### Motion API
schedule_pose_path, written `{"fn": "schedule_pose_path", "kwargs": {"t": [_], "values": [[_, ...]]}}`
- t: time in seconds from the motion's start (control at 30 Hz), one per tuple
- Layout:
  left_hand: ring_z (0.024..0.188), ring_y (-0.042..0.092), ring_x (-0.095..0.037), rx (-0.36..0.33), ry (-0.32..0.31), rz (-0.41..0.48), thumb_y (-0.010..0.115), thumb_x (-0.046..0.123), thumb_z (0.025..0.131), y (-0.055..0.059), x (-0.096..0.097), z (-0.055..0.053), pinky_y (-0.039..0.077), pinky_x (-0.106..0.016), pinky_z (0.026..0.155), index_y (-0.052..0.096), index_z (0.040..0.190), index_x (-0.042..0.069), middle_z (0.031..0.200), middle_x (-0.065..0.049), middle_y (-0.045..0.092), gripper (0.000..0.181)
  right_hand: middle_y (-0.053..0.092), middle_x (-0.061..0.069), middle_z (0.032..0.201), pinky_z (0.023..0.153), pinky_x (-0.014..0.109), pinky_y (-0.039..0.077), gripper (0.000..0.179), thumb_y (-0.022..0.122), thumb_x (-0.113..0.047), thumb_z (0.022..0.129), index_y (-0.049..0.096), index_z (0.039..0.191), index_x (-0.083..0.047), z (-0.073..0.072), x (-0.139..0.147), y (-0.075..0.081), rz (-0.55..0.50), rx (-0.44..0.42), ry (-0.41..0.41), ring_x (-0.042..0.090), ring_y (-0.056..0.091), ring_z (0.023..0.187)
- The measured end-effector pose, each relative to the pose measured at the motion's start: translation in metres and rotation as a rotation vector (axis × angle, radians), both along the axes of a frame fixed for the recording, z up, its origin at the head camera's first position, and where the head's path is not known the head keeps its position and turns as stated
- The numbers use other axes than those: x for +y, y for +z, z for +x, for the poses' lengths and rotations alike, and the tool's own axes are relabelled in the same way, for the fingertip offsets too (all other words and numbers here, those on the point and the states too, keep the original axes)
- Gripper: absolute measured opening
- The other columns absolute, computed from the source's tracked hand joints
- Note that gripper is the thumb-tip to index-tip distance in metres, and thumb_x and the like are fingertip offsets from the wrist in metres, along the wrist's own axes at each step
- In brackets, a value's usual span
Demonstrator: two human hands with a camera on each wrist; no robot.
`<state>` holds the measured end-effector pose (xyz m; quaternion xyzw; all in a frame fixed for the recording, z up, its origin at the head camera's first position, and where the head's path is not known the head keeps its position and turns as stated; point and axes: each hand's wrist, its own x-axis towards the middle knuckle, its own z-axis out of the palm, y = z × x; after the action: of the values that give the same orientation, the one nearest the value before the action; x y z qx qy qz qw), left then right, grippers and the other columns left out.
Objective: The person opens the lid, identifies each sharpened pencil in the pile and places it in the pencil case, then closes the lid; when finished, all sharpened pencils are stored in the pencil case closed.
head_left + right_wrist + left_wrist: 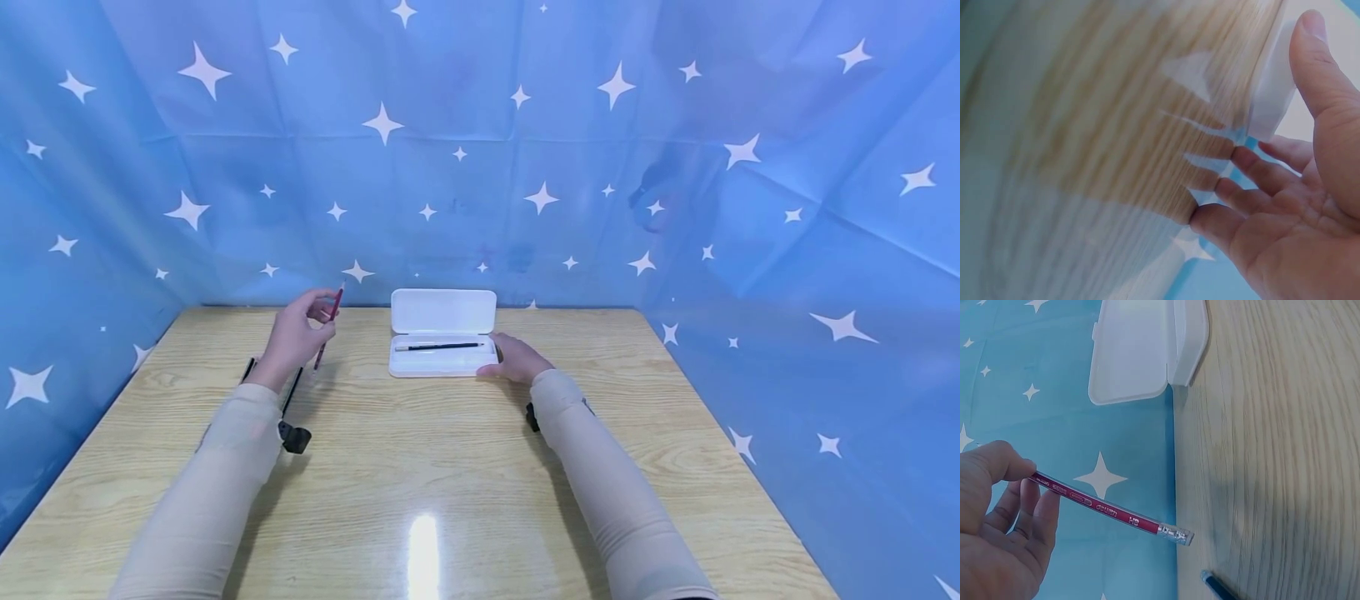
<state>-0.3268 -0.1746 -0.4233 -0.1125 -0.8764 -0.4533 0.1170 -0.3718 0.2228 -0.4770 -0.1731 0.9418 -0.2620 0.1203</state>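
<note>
A red HB pencil (1104,507) is pinched between the thumb and fingers of my left hand (297,331), raised above the table's left side. Its silver eraser end points down. Right of this hand stands a white pencil case (442,372), its lid (444,312) tipped back. Inside lies one dark pencil (442,346) with a pale end. My right hand (519,358) holds the case's right end, thumb at the front corner and fingers toward the back. In the right wrist view the thumb (1322,69) lies against the white case wall (1270,94).
Beneath the left forearm, dark pencils (292,392) lie on the wooden table (450,458). A blue curtain with white stars (465,167) closes off the back and both sides. Small black wrist cameras (295,437) stick out from the sleeves.
</note>
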Motion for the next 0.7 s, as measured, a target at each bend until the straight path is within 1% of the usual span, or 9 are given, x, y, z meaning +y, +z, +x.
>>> {"fn": "schedule_pose_path", "kwargs": {"t": [0.1, 0.23, 0.33, 0.47, 0.7], "values": [[0.102, 0.059, -0.029, 0.018, -0.009, 0.009, 0.060, -0.001, 0.096, 0.000, 0.003, -0.002, 0.050, -0.036, 0.068, 0.052, 0.144, 0.009, 0.118, -0.020, 0.063, 0.050, 0.044, 0.012, 0.155, 0.118, 0.048, 0.032, 0.077, 0.076, -0.043, 0.090, 0.043, 0.153, -0.014, 0.000, 0.000, 0.000, 0.019, 0.003, -0.011, 0.032, 0.039, 0.144], [0.100, 0.061, -0.029, 0.058, -0.019, 0.014, 0.061, -0.002, 0.095, -0.002, 0.007, -0.006, 0.050, -0.036, 0.067, 0.054, 0.141, 0.007, 0.116, -0.020, 0.064, 0.047, 0.041, 0.013, 0.157, 0.119, 0.047, 0.030, 0.081, 0.076, -0.044, 0.089, 0.040, 0.155, -0.013, 0.000, 0.000, 0.000, 0.022, -0.001, -0.019, 0.032, 0.036, 0.146], [0.099, 0.061, -0.029, 0.079, -0.020, 0.023, 0.062, -0.002, 0.095, -0.003, 0.010, -0.008, 0.050, -0.036, 0.066, 0.055, 0.140, 0.006, 0.114, -0.019, 0.065, 0.046, 0.043, 0.013, 0.156, 0.119, 0.047, 0.030, 0.079, 0.076, -0.042, 0.090, 0.041, 0.154, -0.013, 0.000, 0.000, 0.000, 0.013, -0.002, -0.013, 0.032, 0.037, 0.145], [0.098, 0.061, -0.029, 0.090, -0.012, 0.048, 0.062, -0.003, 0.095, -0.002, 0.017, -0.009, 0.050, -0.036, 0.068, 0.056, 0.139, 0.005, 0.113, -0.020, 0.065, 0.045, 0.046, 0.013, 0.153, 0.118, 0.048, 0.032, 0.075, 0.076, -0.039, 0.090, 0.044, 0.152, -0.011, 0.002, -0.001, 0.002, -0.002, 0.004, -0.006, 0.033, 0.041, 0.143], [0.098, 0.060, -0.027, 0.107, -0.018, 0.095, 0.062, -0.005, 0.092, -0.002, 0.030, -0.017, 0.050, -0.028, 0.071, 0.057, 0.137, 0.003, 0.110, -0.019, 0.065, 0.046, 0.046, 0.012, 0.154, 0.118, 0.048, 0.032, 0.075, 0.075, -0.041, 0.091, 0.043, 0.153, -0.012, 0.002, -0.001, 0.003, 0.008, 0.001, -0.009, 0.032, 0.040, 0.143]]}}
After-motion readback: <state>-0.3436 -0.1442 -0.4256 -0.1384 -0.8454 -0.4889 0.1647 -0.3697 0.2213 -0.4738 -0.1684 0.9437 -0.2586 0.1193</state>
